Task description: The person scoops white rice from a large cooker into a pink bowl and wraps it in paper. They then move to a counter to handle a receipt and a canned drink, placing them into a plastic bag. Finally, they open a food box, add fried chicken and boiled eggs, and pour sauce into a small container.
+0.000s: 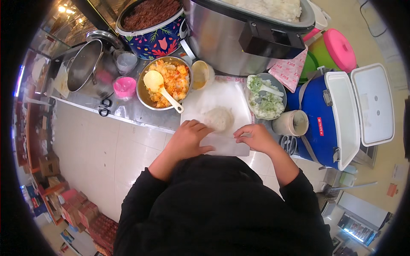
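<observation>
A round mound of white rice (219, 119) rests on white wrapping paper (208, 100) at the edge of the metal counter. Beside the mound's left side is my left hand (191, 138), its fingers over the paper and its thumb apart, near the raised front edge. My right hand (254, 136) pinches the paper's front edge between thumb and fingers, right of the mound. A metal bowl of orange rice (179, 75) with a cream rice paddle (154, 82) stands to the left. To the right is a grey bowl of green-flecked rice (267, 104) with a white spoon (272, 90).
Behind are a large steel rice container (221, 41) and a floral container of dark red food (150, 14). A blue cool box (320, 118) stands open at right, near a plastic cup (293, 123). Black-handled scissors (104, 108), a pink container (125, 87) and a steel pot (86, 67) lie left.
</observation>
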Demonstrator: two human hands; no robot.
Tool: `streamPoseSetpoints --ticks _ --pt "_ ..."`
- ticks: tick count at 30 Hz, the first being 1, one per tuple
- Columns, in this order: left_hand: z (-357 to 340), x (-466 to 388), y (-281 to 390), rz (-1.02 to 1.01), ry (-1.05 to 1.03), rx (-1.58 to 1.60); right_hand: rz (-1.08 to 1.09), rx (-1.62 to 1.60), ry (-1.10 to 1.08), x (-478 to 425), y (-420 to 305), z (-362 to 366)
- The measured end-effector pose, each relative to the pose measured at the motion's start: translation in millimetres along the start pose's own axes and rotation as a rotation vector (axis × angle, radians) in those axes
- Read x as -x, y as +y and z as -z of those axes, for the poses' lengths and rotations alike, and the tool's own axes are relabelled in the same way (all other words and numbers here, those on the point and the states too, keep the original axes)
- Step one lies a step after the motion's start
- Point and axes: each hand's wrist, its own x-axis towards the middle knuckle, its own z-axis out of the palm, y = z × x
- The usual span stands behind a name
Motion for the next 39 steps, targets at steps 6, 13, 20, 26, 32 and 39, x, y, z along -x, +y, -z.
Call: streamPoseSetpoints --ticks 6,13,20,26,32,39 --pt "-19 35 -55 0.372 0.099 0.402 -0.098 -0.257 0.040 -5 42 11" --pt "-57 23 -67 0.884 0.479 0.786 -0.176 -0.330 0.517 -32 59 -35" --pt "-46 25 -23 0.748 0.436 0.193 -0.335 0.031 0.483 0 41 -39" --pt "-49 41 -16 -0.195 0.203 -0.462 0.188 0.761 0.611 -30 2 -13" --pt "-49 21 -13 -0.174 0.063 -0.429 0.194 1.104 0.761 -71 30 -25" --pt "-63 0 -24 0.181 0.132 -0.036 0.324 0.605 0.507 -71 -7 -9"
